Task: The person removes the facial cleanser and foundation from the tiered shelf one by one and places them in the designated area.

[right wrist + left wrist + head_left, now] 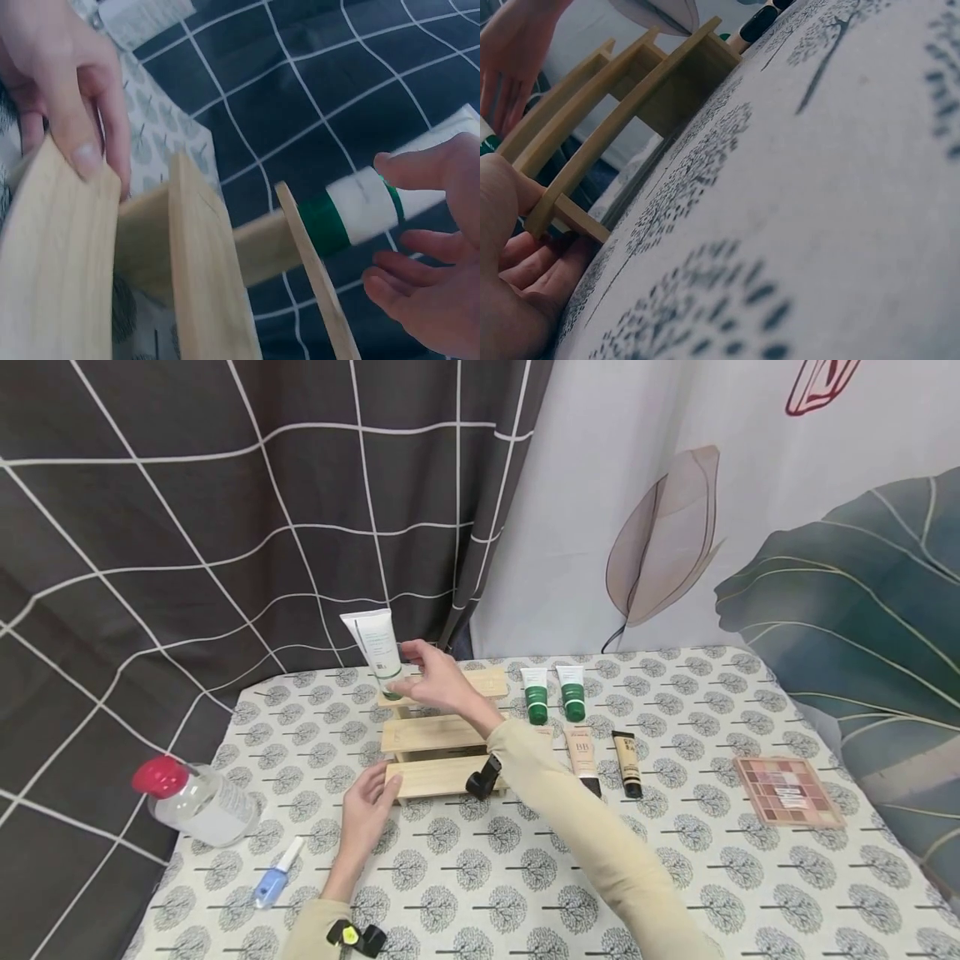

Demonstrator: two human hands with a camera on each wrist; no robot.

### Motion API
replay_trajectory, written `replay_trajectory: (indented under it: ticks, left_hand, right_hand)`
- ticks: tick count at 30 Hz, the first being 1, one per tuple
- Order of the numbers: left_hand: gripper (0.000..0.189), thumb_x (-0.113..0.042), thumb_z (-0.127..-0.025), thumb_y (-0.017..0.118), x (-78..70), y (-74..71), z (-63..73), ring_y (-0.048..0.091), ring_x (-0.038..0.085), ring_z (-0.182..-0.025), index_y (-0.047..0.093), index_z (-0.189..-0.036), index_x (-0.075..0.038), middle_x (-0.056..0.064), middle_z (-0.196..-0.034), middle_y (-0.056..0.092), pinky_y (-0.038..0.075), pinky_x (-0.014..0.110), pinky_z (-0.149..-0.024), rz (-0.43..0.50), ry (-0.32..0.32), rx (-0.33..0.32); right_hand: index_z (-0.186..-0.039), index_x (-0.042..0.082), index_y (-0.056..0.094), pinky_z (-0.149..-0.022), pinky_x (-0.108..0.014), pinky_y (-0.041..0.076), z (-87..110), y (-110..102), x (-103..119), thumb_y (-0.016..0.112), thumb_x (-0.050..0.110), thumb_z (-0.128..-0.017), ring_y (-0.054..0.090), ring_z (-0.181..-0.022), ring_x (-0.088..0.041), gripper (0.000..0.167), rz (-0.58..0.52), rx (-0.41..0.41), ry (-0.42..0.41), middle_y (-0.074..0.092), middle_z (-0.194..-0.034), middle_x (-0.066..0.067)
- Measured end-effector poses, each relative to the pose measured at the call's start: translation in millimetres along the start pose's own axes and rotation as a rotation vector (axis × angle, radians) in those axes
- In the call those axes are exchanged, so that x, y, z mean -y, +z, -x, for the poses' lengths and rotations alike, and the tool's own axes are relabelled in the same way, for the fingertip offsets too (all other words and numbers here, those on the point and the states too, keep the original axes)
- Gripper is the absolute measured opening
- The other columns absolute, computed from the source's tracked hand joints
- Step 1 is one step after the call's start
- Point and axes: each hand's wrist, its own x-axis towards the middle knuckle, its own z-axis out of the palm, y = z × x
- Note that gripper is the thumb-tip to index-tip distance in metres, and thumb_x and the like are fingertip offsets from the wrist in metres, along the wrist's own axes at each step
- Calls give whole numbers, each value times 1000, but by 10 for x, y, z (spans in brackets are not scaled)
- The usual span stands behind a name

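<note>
A three-step wooden display rack [435, 775] stands on the cloth-covered table. My left hand [366, 806] grips the left end of its lowest step, the thumb over the top and the fingers curled below, as the left wrist view also shows. A white squeeze tube with a green cap [377, 645] stands cap down at the left end of the top step. Around its right side is my right hand [438, 678], fingers spread; in the right wrist view the thumb [420, 169] overlaps the tube and the other fingers are apart from it.
Right of the rack lie two smaller green-and-white tubes [573, 693], a pink BB tube [581, 753] and a beige tube [628, 764]. An eyeshadow palette [787, 791] lies farther right. At left are a red-topped clear bottle [206, 806] and a blue bottle [272, 885]. Curtains hang behind.
</note>
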Motion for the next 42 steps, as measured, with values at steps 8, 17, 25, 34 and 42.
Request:
replay_trajectory:
  ticks: [8,17,25,34,42]
  left_hand:
    - [49,-20,-99,67,-23,-21,17,62,38,-126,53,-141,2,26,-136,62,52,34,-110,-5,-7,-15]
    - [49,-21,-99,68,8,-10,26,63,36,-125,54,-140,1,25,-135,63,51,33,-111,2,5,-18]
    - [49,-21,-99,67,8,-20,31,62,36,-126,53,-141,1,25,-136,62,52,15,-104,17,10,-2]
    - [47,-20,-100,67,9,11,26,63,37,-126,54,-140,1,25,-135,63,52,27,-109,5,2,-8]
    - [48,-23,-100,67,-14,2,30,62,36,-127,54,-140,0,25,-136,62,51,29,-111,-9,3,-11]
  right_hand:
    - [-136,-3,52,-105,-32,58,-2,214,44,79,13,-87,66,-121,-32,58,-95,-49,-9,65,-132,-19]
    - [-127,-1,59,-93,-21,61,42,330,-52,77,7,-89,72,-108,-29,43,-173,-161,-48,70,-121,-19]
    - [-130,2,59,-88,-21,63,146,275,-61,77,10,-90,74,-103,-29,44,-206,-195,-23,71,-118,-19]
    - [-126,2,61,-88,-23,63,207,124,-117,75,11,-91,74,-98,-27,39,-226,-234,-16,72,-113,-18]
    - [-128,2,60,-93,-27,62,259,-56,-153,74,12,-92,72,-101,-27,40,-199,-269,-2,72,-112,-16]
